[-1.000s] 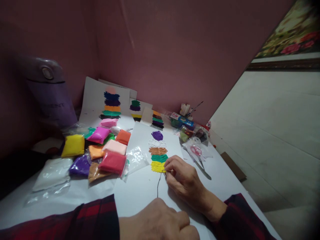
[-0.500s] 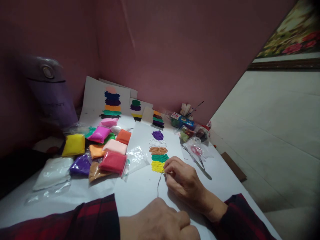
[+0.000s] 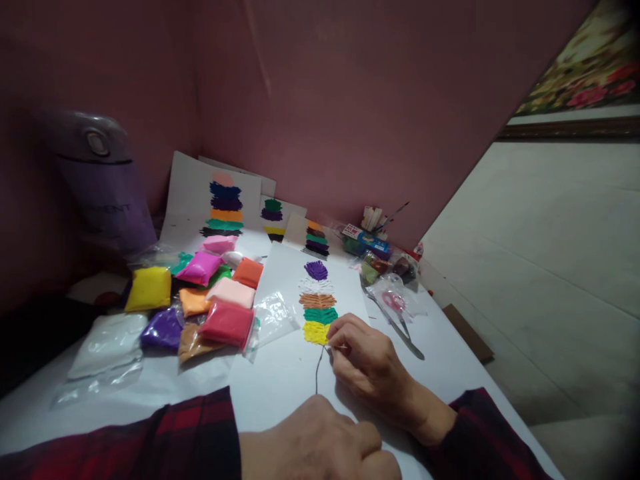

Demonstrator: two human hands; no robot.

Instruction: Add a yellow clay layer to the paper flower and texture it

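A white sheet (image 3: 287, 280) lies in front of me with a stack of clay bands on it: purple, white, brown, green and yellow (image 3: 316, 332), above a thin dark drawn stem (image 3: 317, 370). My right hand (image 3: 367, 363) rests on the sheet with its fingertips pinched at the lower right edge of the yellow band; whether a bit of clay is between them I cannot tell. My left hand (image 3: 320, 443) lies as a closed fist on the sheet's near edge, below the stem.
Several coloured clay packets (image 3: 200, 293) lie left of the sheet. Finished sheets (image 3: 223, 203) lean on the pink wall. A metal tool (image 3: 397, 327), pink scissors in a bag (image 3: 395, 300) and small clay tubs (image 3: 370, 247) lie to the right. A purple appliance (image 3: 103, 183) stands far left.
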